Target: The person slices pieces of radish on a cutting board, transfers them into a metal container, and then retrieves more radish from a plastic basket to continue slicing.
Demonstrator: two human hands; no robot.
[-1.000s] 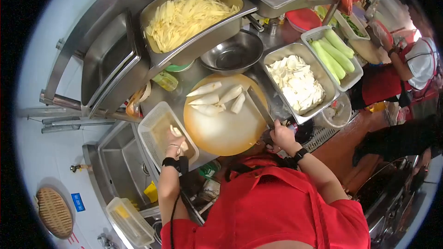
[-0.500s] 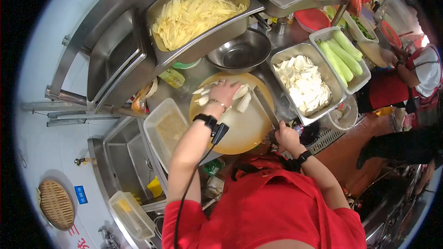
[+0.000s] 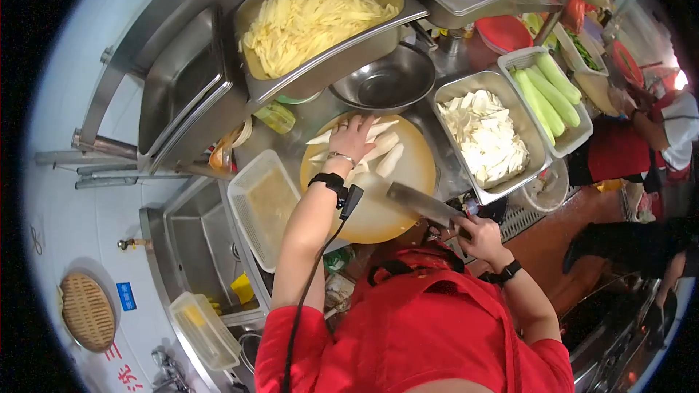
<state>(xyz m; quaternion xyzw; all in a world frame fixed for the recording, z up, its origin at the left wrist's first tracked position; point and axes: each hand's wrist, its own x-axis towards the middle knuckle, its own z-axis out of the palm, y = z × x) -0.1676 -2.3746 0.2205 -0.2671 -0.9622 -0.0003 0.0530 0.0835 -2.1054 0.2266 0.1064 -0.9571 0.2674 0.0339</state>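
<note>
My left hand (image 3: 352, 140) lies with its fingers spread over several pale, tapered peeled vegetables (image 3: 391, 161) on a round cutting board (image 3: 378, 220). They lie roughly side by side at the board's upper left, partly hidden under the palm. My right hand (image 3: 480, 239) is closed round the handle of a cleaver (image 3: 424, 206). Its broad blade reaches over the board's lower right, below the vegetables and apart from them. Right of the board, a steel pan (image 3: 535, 179) holds a heap of white slices (image 3: 486, 138).
Shredded yellow strips (image 3: 309, 22) fill a steel pan on the shelf above. A dark wok (image 3: 384, 80) sits behind the board, a white plastic basket (image 3: 251, 207) left of it. Peeled green gourds (image 3: 550, 98) lie in a basket at right. Another person (image 3: 619, 131) stands at far right.
The cleaver has swung from the board's right side to its lower right, its blade now lying flatter. My left hand's fingers have spread over the vegetables, which lie closer to parallel.
</note>
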